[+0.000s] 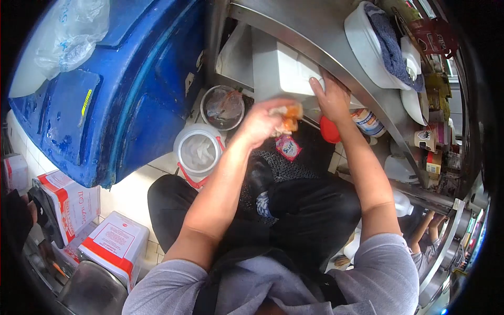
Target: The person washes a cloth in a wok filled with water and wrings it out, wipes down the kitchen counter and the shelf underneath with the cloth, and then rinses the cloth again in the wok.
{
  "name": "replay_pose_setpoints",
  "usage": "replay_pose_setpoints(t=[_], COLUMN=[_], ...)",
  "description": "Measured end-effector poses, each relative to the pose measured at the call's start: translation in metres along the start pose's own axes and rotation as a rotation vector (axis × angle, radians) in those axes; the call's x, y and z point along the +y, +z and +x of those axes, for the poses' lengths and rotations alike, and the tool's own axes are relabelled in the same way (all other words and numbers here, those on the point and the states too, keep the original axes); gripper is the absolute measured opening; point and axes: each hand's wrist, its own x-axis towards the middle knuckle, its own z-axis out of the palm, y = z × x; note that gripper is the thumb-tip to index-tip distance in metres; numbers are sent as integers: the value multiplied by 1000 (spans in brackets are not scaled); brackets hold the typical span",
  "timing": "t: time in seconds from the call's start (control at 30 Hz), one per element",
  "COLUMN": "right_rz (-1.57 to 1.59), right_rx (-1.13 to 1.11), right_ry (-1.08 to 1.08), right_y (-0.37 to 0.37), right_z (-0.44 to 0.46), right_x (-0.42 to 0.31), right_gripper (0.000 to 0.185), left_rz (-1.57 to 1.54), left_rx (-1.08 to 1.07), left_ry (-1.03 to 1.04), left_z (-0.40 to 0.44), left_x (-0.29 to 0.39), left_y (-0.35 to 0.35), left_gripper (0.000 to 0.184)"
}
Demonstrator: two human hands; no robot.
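An orange-white wad [290, 116] is held by the left hand [260, 122] near the white box [278, 65]. The box is touched by the right hand [334, 100]; its grip cannot be told.

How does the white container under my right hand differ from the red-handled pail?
Shape: the white container is boxy with rounded corners; the pail is round.
Colour: the container shows plain white, while the pail looks translucent grey-white with red parts.
Place: the container is below the steel counter, against the right hand; the pail is at floor level.
Both are pale.
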Motion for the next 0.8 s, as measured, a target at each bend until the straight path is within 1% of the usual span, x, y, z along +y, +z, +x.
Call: replay_pose_setpoints(t=[0.07,0.1,0.13,0.2,0.23,0.3,0.33,0.37,0.4,0.47,0.53,0.6,0.67,0.73,0.77,0.8], right_rz=[-35,-65,-53,-27,-12,-69,-46,-27,-5,-18,0,14,46,104,114,130], right_rx=[9,12,17,30,39,-1,11,-62,-130,-229,-309,-293,-178,-126,-122,-159], right_ry=[-12,-28,-34,-44,-57,1,-17,63,138,160,256,235,142,83,68,102], right_y=[-1,0,1,-1,-1,-2,-3,-4,-8,-20,-20,-19,-16,-5,-11,-22], right_z=[-1,-1,0,-1,-2,-3,-4,-5,-4,-1,0,-2,-5,-3,-3,-2], right_x=[4,4,3,2,1,-2,-4,-5,-7,-14,-14,-11,-6,5,1,-6], right_gripper=[64,63,63,63,63,61,61,61,61,61,62,61,60,57,57,55], left_rz=[-11,35,45,61,66,71,70,112,81,88,130,191,282,181,205,163], left_rx=[-114,-176,-166,-238,-241,-193,-174,-170,-113,-88,-69,-39,-43,6,10,30], left_ry=[-106,-149,-146,-237,-237,-231,-230,-190,-225,-219,-177,-151,-141,-204,-187,-222], left_z=[-3,-5,-6,-9,-13,-22,-28,-33,-41,-60,-79,-100,-119,-143,-153,-163], left_x=[-6,-2,0,7,15,31,39,43,50,67,90,113,132,160,177,192], left_y=[2,-2,-10,-32,-40,-48,-52,-56,-57,-56,-50,-40,-31,-5,10,24], left_gripper=[53,53,53,52,52,53,54,54,54,55,52,54,55,54,55,55])
